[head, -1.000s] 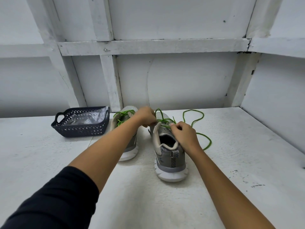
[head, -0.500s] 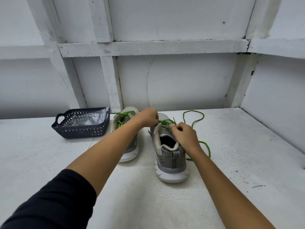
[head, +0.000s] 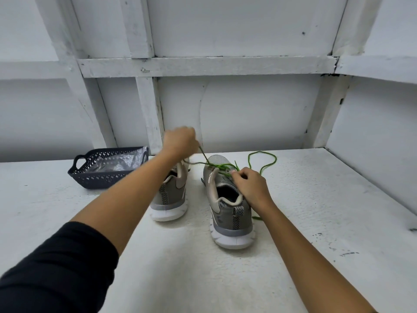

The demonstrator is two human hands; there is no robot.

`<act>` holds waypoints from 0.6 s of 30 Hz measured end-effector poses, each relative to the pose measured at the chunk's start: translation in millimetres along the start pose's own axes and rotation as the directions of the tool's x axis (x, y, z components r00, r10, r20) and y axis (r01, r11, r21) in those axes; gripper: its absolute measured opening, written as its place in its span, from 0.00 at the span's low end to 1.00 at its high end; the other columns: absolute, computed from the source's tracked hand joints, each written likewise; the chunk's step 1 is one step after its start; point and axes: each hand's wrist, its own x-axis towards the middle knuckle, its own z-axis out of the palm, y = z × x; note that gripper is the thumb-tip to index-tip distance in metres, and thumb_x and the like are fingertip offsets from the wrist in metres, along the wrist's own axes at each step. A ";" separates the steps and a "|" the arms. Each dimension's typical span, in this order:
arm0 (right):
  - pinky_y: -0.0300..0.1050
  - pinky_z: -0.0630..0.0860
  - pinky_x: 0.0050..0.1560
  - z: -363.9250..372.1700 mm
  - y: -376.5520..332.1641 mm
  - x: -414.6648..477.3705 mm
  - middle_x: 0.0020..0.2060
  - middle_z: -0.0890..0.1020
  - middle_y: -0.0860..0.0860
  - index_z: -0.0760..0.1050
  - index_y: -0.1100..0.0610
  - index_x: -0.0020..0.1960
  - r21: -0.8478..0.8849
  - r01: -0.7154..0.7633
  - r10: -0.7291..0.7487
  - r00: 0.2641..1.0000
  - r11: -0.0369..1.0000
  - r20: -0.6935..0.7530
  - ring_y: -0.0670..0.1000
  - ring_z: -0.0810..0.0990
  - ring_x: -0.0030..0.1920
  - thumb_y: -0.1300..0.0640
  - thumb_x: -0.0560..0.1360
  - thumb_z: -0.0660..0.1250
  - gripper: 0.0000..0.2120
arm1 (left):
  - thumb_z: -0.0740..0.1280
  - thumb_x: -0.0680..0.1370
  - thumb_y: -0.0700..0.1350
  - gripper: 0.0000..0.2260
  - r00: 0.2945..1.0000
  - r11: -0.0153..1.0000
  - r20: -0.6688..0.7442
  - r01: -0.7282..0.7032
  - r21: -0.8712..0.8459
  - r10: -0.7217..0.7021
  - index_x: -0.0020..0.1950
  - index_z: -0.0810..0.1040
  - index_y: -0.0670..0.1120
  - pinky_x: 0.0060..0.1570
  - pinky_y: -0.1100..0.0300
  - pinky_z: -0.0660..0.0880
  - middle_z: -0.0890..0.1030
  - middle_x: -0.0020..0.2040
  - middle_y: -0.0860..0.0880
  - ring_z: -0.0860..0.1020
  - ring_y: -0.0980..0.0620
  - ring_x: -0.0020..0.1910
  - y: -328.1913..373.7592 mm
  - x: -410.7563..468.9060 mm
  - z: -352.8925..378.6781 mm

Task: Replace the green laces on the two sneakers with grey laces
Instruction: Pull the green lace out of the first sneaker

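At the bottom left corner a black sleeve [head: 56,267] fills the frame, and two bare forearms reach up over the white surface [head: 316,222]. Just right of centre stands the nearer sneaker [head: 230,213], heel toward the camera. The right hand [head: 250,185] rests on its collar, thumb and forefinger pinching the green lace [head: 276,158] near the top eyelets. To its left and slightly higher is the second sneaker [head: 170,197], its lacing hidden behind the left forearm. Above it the left hand [head: 179,141] is raised, fingers curled round a taut strand that runs down to the nearer sneaker. The lace's loose end loops on the surface right of the toe. At middle left sits a dark basket [head: 90,179] holding a clear plastic bag [head: 119,160]. No grey laces can be made out.

The pull goes sideways and up, so a hard tug could tip or drag the nearer sneaker if the right hand eases off. The lace tip may also catch in an eyelet, and the slack loop could knot as it feeds through.
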 end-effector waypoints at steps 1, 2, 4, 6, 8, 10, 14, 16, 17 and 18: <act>0.37 0.67 0.35 0.2 -0.2 0.1 0.36 0.77 0.48 0.75 0.56 0.42 -0.004 0.002 -0.002 1.000 1.000 -0.001 0.47 0.73 0.39 0.50 0.77 0.61 0.11 | 0.58 0.77 0.42 0.07 0.992 0.994 -0.074 0.098 -0.057 -0.102 0.49 0.74 0.41 0.44 0.55 0.66 0.78 0.51 0.42 0.76 0.42 0.47 -10.7 3.6 -6.6; 0.37 0.67 0.35 0.4 -0.4 0.2 0.36 0.77 0.48 0.75 0.56 0.42 -0.008 0.004 -0.004 1.000 1.000 -0.002 0.48 0.73 0.39 0.50 0.77 0.61 0.11 | 0.58 0.77 0.41 0.07 0.974 0.980 -0.128 0.173 -0.094 -0.185 0.50 0.73 0.40 0.44 0.54 0.68 0.77 0.51 0.40 0.75 0.41 0.48 -19.9 6.1 -10.9; 0.40 0.67 0.35 0.6 -0.5 0.4 0.36 0.77 0.49 0.75 0.56 0.42 -0.015 0.000 0.000 1.000 1.000 -0.004 0.49 0.74 0.40 0.50 0.77 0.61 0.11 | 0.58 0.76 0.39 0.10 0.964 0.977 -0.155 0.211 -0.039 -0.215 0.56 0.72 0.39 0.47 0.50 0.69 0.73 0.56 0.39 0.73 0.39 0.53 -26.7 6.1 -13.0; 0.40 0.67 0.35 0.5 -0.1 0.4 0.37 0.77 0.49 0.75 0.57 0.43 -0.014 -0.003 0.003 1.000 1.000 -0.006 0.49 0.74 0.40 0.50 0.77 0.61 0.11 | 0.58 0.76 0.38 0.16 0.990 0.997 -0.127 0.065 0.034 -0.061 0.64 0.69 0.44 0.53 0.48 0.70 0.69 0.61 0.40 0.71 0.40 0.58 -17.9 0.6 -8.3; 0.39 0.67 0.35 0.5 -0.4 0.0 0.36 0.77 0.49 0.75 0.57 0.43 -0.011 -0.002 0.002 1.000 1.000 -0.006 0.49 0.73 0.40 0.50 0.77 0.61 0.12 | 0.59 0.77 0.40 0.18 0.984 0.980 -0.020 -0.174 0.093 0.176 0.66 0.70 0.50 0.58 0.48 0.66 0.68 0.64 0.44 0.69 0.43 0.61 -1.6 -7.9 1.8; 0.40 0.67 0.35 0.7 -1.0 -0.4 0.36 0.76 0.49 0.75 0.57 0.42 -0.011 -0.004 0.003 1.000 1.000 -0.007 0.49 0.73 0.40 0.50 0.77 0.61 0.12 | 0.59 0.78 0.43 0.15 0.936 0.920 0.139 -0.345 0.185 0.323 0.64 0.73 0.52 0.60 0.49 0.63 0.71 0.63 0.47 0.69 0.45 0.63 14.1 -14.8 16.6; 0.42 0.66 0.38 1.2 -0.4 -0.5 0.35 0.76 0.48 0.74 0.56 0.41 0.000 -0.008 0.008 1.000 1.000 -0.006 0.50 0.74 0.41 0.50 0.77 0.61 0.12 | 0.59 0.79 0.44 0.08 0.926 0.912 0.224 -0.351 0.214 0.304 0.54 0.76 0.46 0.55 0.50 0.62 0.78 0.55 0.47 0.74 0.46 0.55 27.2 -17.7 38.4; 0.42 0.66 0.37 0.9 0.1 0.0 0.35 0.76 0.47 0.74 0.56 0.41 -0.006 -0.005 0.005 1.000 1.000 -0.009 0.49 0.73 0.40 0.50 0.77 0.61 0.12 | 0.59 0.79 0.45 0.07 0.931 0.921 0.200 -0.343 0.187 0.306 0.51 0.76 0.47 0.53 0.51 0.60 0.79 0.53 0.48 0.75 0.46 0.53 27.6 -17.3 36.9; 0.41 0.67 0.36 0.6 0.2 0.1 0.34 0.76 0.47 0.74 0.56 0.41 -0.009 -0.003 0.003 1.000 1.000 -0.009 0.49 0.73 0.40 0.50 0.77 0.61 0.12 | 0.59 0.79 0.46 0.08 0.938 0.939 0.193 -0.317 0.133 0.289 0.52 0.77 0.48 0.54 0.51 0.60 0.80 0.53 0.49 0.76 0.47 0.53 25.4 -16.2 33.6; 0.39 0.67 0.35 0.4 0.6 -0.1 0.34 0.76 0.47 0.74 0.57 0.41 -0.010 -0.001 0.001 1.000 1.000 -0.008 0.49 0.73 0.39 0.50 0.77 0.61 0.12 | 0.59 0.79 0.48 0.09 0.949 0.962 0.184 -0.267 0.047 0.255 0.53 0.78 0.50 0.56 0.51 0.60 0.80 0.53 0.50 0.76 0.47 0.55 22.0 -15.7 28.6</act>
